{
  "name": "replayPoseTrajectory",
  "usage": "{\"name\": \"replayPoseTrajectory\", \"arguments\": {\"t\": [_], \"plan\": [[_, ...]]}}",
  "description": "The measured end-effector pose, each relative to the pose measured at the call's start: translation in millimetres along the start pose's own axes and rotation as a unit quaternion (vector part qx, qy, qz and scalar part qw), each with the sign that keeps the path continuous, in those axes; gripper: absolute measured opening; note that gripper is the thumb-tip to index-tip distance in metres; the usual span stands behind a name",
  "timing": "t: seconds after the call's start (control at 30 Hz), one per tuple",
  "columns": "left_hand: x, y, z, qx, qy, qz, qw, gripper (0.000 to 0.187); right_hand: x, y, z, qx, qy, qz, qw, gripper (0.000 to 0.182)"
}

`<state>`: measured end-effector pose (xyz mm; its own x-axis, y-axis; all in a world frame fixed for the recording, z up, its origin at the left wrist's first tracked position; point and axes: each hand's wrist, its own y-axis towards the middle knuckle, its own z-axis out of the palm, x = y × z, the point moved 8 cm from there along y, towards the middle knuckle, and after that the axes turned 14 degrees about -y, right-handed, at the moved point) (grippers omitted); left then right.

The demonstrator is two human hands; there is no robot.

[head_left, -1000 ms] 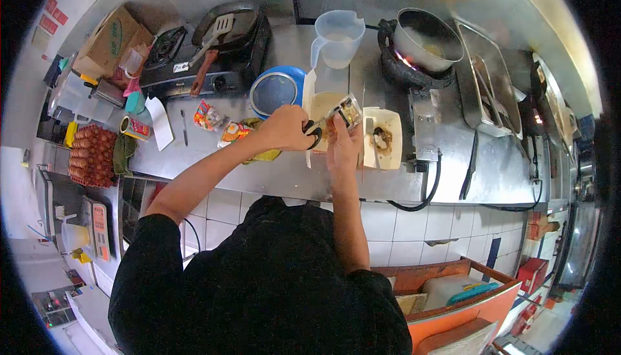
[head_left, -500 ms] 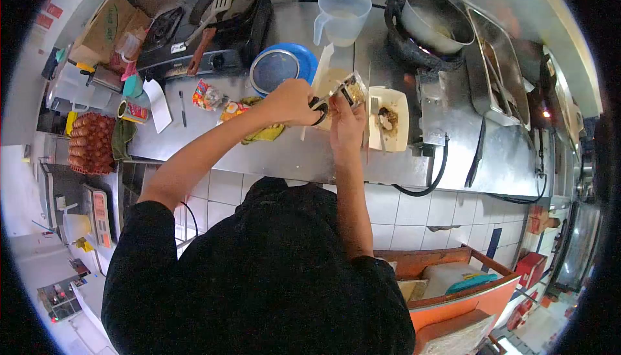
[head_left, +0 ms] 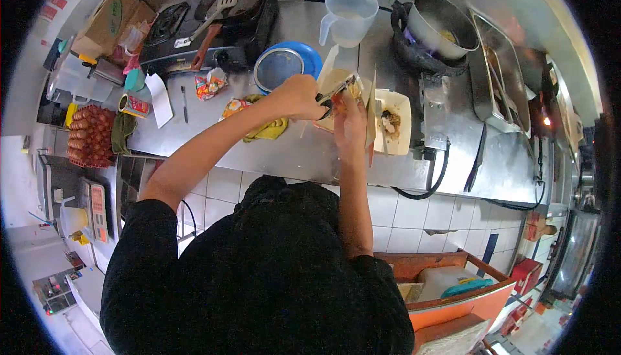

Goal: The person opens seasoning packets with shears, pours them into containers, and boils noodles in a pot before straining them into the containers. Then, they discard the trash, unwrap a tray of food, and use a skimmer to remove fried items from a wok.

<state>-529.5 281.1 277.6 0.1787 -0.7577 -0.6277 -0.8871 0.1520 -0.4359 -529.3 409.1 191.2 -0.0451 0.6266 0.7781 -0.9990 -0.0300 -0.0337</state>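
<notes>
My left hand [head_left: 299,96] is closed on the black handles of a pair of scissors [head_left: 337,90], whose blades point up and to the right. Beside the blades, my right hand [head_left: 350,125] has its fingers bent round a small packet [head_left: 352,86], partly hidden and blurred. Both hands are above an open paper box [head_left: 328,65] with raised flaps. Just right of it, another paper tray [head_left: 401,136] contains dark food scraps and a utensil. A yellow-green cloth [head_left: 268,130] lies under my left forearm.
A measuring jug [head_left: 348,19] stands behind the box, with a blue-rimmed round item [head_left: 309,57] to its left. A pot [head_left: 443,25] sits on a burner with a flame at the back right. Farther left are a griddle stove [head_left: 223,54], red-and-white packets [head_left: 210,85] and an egg stack [head_left: 92,136].
The scissors and packet have tilted and shifted slightly. My right hand's fingers have moved, and a box flap now stands up beside them. The whole view has shifted a little.
</notes>
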Motion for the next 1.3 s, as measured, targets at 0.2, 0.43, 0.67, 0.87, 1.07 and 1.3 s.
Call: {"name": "replayPoseTrajectory", "arguments": {"t": [0.2, 0.43, 0.67, 0.87, 1.07, 1.3], "plan": [[-8.3, 2.1, -1.5, 0.008, 0.053, 0.016, 0.998, 0.034, -20.8, 1.9, -13.9, 0.007, 0.090, 0.107, 0.990, 0.032], [-12.8, 4.3, 1.5, 0.024, 0.051, 0.027, 0.998, 0.036, -17.8, 3.3, -18.4, 0.004, 0.039, 0.093, 0.995, 0.029], [-12.5, 11.4, 2.9, 0.026, 0.052, 0.005, 0.998, 0.041, -17.3, 6.4, -25.5, 0.000, 0.015, 0.070, 0.997, 0.030], [-18.7, 8.8, 3.6, 0.018, 0.068, 0.025, 0.997, 0.043, -6.6, 4.2, -14.9, 0.015, 0.023, 0.033, 0.999, 0.031], [-16.2, 13.2, 2.9, -0.014, 0.072, 0.018, 0.997, 0.045, -7.5, 3.1, -12.9, -0.001, 0.018, 0.032, 0.999, 0.032], [-18.7, 9.6, 4.0, 0.015, 0.061, 0.035, 0.997, 0.047, -16.6, 6.7, -21.1, 0.006, 0.033, 0.031, 0.999, 0.035]]}}
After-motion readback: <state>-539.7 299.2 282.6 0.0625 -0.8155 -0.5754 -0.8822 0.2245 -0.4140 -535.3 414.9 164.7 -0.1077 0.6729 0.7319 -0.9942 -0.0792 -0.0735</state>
